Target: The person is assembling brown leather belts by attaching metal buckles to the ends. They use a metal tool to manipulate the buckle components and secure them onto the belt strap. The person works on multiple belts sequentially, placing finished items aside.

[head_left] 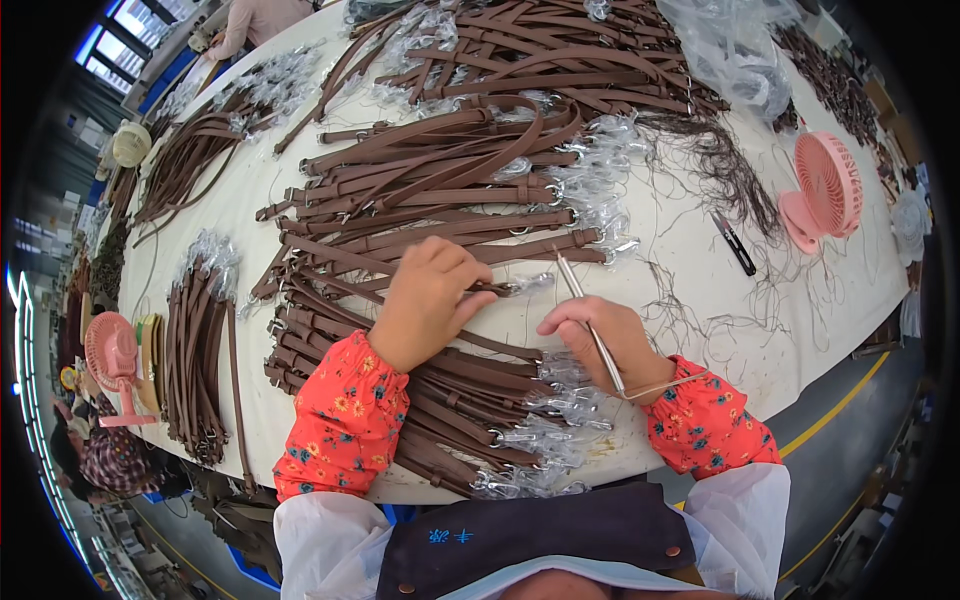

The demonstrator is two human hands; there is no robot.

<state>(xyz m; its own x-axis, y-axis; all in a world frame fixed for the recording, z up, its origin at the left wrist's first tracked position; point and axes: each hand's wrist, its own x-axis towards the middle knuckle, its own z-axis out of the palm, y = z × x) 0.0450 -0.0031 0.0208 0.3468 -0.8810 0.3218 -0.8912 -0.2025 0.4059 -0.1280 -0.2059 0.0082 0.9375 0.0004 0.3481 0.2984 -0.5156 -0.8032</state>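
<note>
My left hand (425, 305) is closed over the piles, its thumb and fingers pinching the end of a brown strap (499, 288). A clear plastic-wrapped fitting (532, 284) sticks out of that end to the right. In my right hand (622, 345) is a slim silver pen-shaped tool (603, 350), its thin tip pointing up and away. A pale cord trails from the tool's near end past my wrist. Tip and strap end are apart. Beneath my left hand lie several brown straps (440, 410), with metal buckles and plastic-wrapped ends on the right.
More straps (560, 50) fill the far side of the white table (700, 400). A strap bundle (195, 350) lies left. Loose dark threads (725, 160), a black cutter (735, 245) and a pink fan (825, 185) are at right. Another pink fan (112, 350) stands left. A person (255, 22) sits far left.
</note>
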